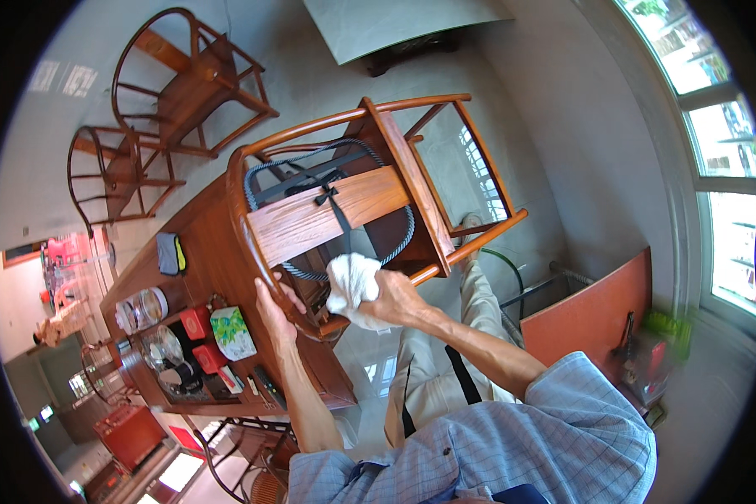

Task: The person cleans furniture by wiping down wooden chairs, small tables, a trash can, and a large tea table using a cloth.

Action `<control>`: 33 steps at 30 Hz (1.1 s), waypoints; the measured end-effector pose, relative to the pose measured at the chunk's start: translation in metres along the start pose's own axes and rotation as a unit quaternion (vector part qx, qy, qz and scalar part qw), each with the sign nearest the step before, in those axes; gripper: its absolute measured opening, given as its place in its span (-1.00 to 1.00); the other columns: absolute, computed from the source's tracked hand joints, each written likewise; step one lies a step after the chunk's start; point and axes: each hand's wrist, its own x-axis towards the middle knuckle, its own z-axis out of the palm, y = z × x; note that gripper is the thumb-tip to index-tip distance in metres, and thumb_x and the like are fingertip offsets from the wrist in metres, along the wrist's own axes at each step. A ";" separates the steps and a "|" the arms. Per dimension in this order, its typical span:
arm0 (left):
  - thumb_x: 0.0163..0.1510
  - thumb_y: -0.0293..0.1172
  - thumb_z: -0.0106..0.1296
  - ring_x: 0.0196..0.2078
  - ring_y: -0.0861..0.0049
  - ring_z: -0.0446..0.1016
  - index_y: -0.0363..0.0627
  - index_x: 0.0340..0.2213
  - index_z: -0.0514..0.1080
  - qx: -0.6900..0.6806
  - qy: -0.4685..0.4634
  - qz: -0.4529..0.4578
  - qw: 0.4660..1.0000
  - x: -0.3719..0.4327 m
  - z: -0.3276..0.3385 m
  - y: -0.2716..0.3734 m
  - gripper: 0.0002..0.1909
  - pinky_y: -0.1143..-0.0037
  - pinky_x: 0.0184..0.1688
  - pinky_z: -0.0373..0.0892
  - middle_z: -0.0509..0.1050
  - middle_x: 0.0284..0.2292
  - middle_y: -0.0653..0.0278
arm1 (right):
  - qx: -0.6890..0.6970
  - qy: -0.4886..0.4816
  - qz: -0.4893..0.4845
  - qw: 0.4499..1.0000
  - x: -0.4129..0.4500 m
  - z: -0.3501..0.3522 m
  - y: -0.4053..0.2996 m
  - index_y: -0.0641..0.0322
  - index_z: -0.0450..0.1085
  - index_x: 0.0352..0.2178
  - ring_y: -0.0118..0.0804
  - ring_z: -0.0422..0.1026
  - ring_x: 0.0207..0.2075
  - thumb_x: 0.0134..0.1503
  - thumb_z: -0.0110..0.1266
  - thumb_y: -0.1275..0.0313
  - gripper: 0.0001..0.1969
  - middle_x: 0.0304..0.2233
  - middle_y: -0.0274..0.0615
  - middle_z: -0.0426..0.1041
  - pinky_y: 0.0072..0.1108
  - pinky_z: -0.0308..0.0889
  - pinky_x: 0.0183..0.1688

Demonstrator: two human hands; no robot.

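A wooden armchair [431,189] lies tipped over before me, its curved top rail resting at the edge of a wooden table [195,220]. My left hand [279,307] grips that curved rail near its lower end. In my right hand [394,299] is a bunched white cloth [353,286], held against or just over the rail's end. A flat wooden back splat [327,211] runs across the chair frame. Black ties knotted in a bow [326,194] cross the splat, and a blue-grey rope-like edging [409,236] curves behind it.
A glass jar [142,310], red boxes [195,323], a green-and-white tissue pack [233,332] and a folded grey cloth [171,253] are on the table. Two wooden armchairs [195,94] stand beyond at upper left. At right are a reddish board [589,309] and a green hose [510,261].
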 end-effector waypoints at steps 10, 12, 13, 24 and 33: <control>0.39 0.16 -0.29 -0.67 0.59 0.33 -0.12 -0.04 0.37 0.020 -0.020 -0.005 1.000 -0.042 0.084 0.020 -0.44 0.54 -0.68 0.29 0.38 -0.55 0.36 | 0.184 0.058 -0.009 0.981 -0.016 -0.019 0.003 0.48 0.51 -0.23 0.01 0.61 -0.26 -0.08 0.31 0.24 -0.53 -0.32 0.20 0.59 -0.30 0.48 -0.19; 0.41 0.07 -0.26 -0.44 0.58 0.39 -0.12 -0.02 0.35 0.021 -0.072 0.019 0.997 -0.054 0.114 0.024 -0.51 0.51 -0.39 0.37 0.41 -0.39 0.34 | 0.275 0.103 -0.041 0.955 -0.018 -0.038 0.000 0.41 0.49 -0.10 -0.32 0.58 -0.18 -0.02 0.34 0.28 -0.50 -0.24 -0.06 0.61 -0.45 0.46 -0.06; 0.42 0.04 -0.25 -0.32 0.57 0.41 -0.14 -0.01 0.34 0.022 -0.092 0.040 0.995 -0.058 0.132 0.024 -0.53 0.49 -0.24 0.39 0.41 -0.32 0.32 | 0.314 0.096 -0.028 0.944 -0.020 -0.049 0.000 0.36 0.47 -0.04 -0.42 0.53 -0.14 -0.03 0.36 0.36 -0.49 -0.18 -0.18 0.60 -0.49 0.44 -0.02; 0.31 -0.12 0.03 -0.10 0.52 0.40 -0.31 0.00 0.40 0.111 -0.379 0.091 0.914 -0.080 0.313 0.052 -0.54 0.46 0.03 0.32 0.47 -0.16 0.22 | 0.294 0.346 -0.003 0.891 -0.096 -0.180 0.013 0.29 0.48 -0.01 -0.39 0.50 -0.09 -0.06 0.34 0.43 -0.48 -0.14 -0.26 0.57 -0.47 0.39 0.06; 0.39 0.10 -0.21 -0.08 -0.09 0.47 -0.29 -0.03 0.44 0.168 -0.456 0.179 0.856 -0.095 0.420 0.003 -0.40 0.26 -0.02 0.38 0.50 -0.16 -0.19 | 0.113 0.406 -0.020 0.907 -0.104 -0.286 0.041 0.37 0.45 -0.04 -0.27 0.49 -0.09 -0.22 0.53 0.37 -0.33 -0.13 -0.12 0.54 -0.41 0.42 0.04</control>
